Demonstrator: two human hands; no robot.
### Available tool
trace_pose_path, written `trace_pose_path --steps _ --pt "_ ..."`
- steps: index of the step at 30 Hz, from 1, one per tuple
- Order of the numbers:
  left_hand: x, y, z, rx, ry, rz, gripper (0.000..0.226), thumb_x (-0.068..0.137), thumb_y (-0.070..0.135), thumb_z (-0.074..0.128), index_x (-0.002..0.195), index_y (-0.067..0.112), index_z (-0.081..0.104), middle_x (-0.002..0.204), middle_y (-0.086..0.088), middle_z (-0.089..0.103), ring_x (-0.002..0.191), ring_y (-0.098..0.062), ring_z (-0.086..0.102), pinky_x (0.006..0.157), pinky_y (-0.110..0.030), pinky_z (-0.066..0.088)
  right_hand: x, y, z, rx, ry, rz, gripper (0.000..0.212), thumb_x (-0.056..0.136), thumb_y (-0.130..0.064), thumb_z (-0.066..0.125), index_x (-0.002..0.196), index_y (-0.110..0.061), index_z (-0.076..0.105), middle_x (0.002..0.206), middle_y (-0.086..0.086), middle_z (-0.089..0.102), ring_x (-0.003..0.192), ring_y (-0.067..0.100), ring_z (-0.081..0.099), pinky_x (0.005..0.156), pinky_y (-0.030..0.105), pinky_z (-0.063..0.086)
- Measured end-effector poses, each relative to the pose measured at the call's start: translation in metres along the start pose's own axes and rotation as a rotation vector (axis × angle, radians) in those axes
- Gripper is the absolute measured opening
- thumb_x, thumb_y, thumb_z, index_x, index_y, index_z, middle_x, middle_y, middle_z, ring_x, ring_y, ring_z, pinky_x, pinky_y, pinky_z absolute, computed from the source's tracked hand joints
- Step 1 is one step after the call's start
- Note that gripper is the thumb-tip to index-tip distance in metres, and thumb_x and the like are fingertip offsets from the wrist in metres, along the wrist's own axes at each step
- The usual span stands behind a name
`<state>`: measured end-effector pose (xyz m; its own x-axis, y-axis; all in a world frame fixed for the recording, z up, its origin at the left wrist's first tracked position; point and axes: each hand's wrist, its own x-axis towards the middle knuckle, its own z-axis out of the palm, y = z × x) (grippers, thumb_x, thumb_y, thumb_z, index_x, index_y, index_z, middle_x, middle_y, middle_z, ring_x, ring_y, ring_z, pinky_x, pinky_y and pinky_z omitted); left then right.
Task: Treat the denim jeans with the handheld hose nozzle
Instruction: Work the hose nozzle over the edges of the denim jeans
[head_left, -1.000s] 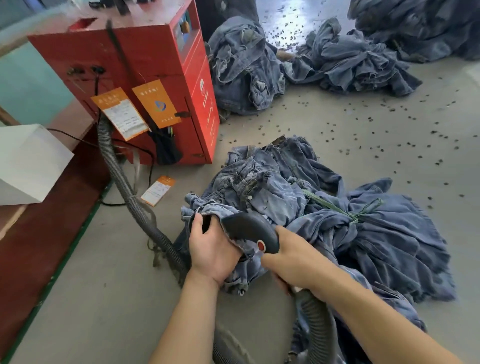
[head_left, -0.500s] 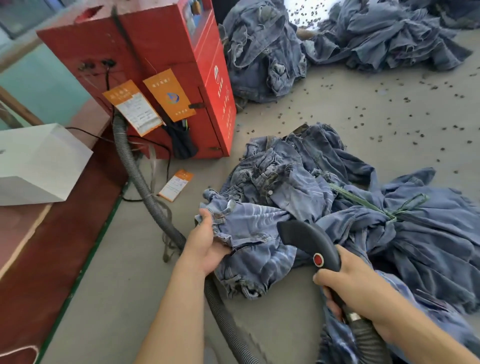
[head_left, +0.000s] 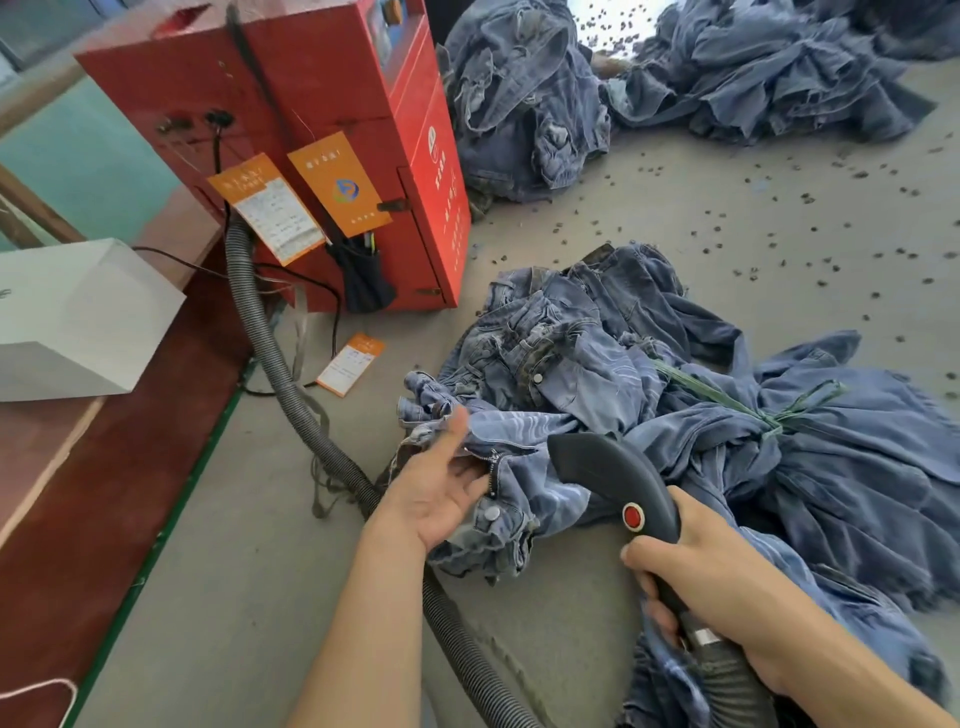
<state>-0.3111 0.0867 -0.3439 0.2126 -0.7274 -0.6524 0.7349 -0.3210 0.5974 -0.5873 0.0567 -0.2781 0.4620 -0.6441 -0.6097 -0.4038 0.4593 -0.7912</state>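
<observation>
A: Head view, task items: where is each?

B: The jeans lie bundled on the floor at centre. The nozzle sits at 5 o'clock from them, its tip touching the denim, a red button on top.

A: Grip state?

B: The right hand is clenched round the nozzle handle. The left hand, at 9 o'clock from the nozzle, is palm up with fingers loose under the open waistband; nothing is grasped.

A: Surroundings?

B: The hose runs from 6 o'clock up to the red machine at 11 o'clock. A denim pile lies at 12 o'clock.
</observation>
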Motion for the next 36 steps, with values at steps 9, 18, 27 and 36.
trace_pose_path --steps 9,18,27,36 --pt "0.017 -0.035 -0.004 0.338 0.464 0.023 0.064 0.095 0.054 0.066 0.140 0.008 0.058 0.127 -0.006 0.071 0.116 -0.026 0.068 0.102 -0.044 0.055 0.010 0.015 -0.003 0.070 0.030 0.105 0.021 0.088 0.000 0.061 0.098 -0.010 0.045 0.063 0.016 0.053 0.044 0.025 0.047 0.044 0.031 0.042" --pt "0.022 -0.049 -0.023 0.657 0.316 0.050 0.069 0.061 0.011 0.099 0.124 0.013 0.071 0.112 0.002 0.078 0.106 -0.021 0.072 0.101 -0.047 0.057 0.037 0.021 0.014 0.011 0.012 0.175 0.023 0.087 -0.004 0.060 0.104 -0.011 0.045 0.064 0.013 0.054 0.045 0.023 0.049 0.045 0.031 0.044" --pt "0.004 -0.046 -0.035 1.096 0.547 0.243 0.041 0.068 0.034 0.097 0.100 0.019 0.077 0.096 0.006 0.077 0.090 -0.017 0.072 0.072 -0.024 0.053 0.041 0.031 0.050 -0.137 0.031 0.119 0.020 0.087 -0.011 0.056 0.105 -0.012 0.047 0.054 0.011 0.056 0.045 0.027 0.051 0.047 0.034 0.046" --pt "0.000 -0.052 -0.035 1.137 0.529 0.213 0.045 0.077 0.030 0.091 0.114 0.009 0.076 0.111 -0.007 0.077 0.105 -0.030 0.070 0.093 -0.043 0.057 0.080 0.025 0.058 -0.270 0.229 0.172 0.026 0.097 -0.018 0.057 0.118 -0.008 0.044 0.087 0.015 0.067 0.062 0.027 0.061 0.051 0.032 0.047"
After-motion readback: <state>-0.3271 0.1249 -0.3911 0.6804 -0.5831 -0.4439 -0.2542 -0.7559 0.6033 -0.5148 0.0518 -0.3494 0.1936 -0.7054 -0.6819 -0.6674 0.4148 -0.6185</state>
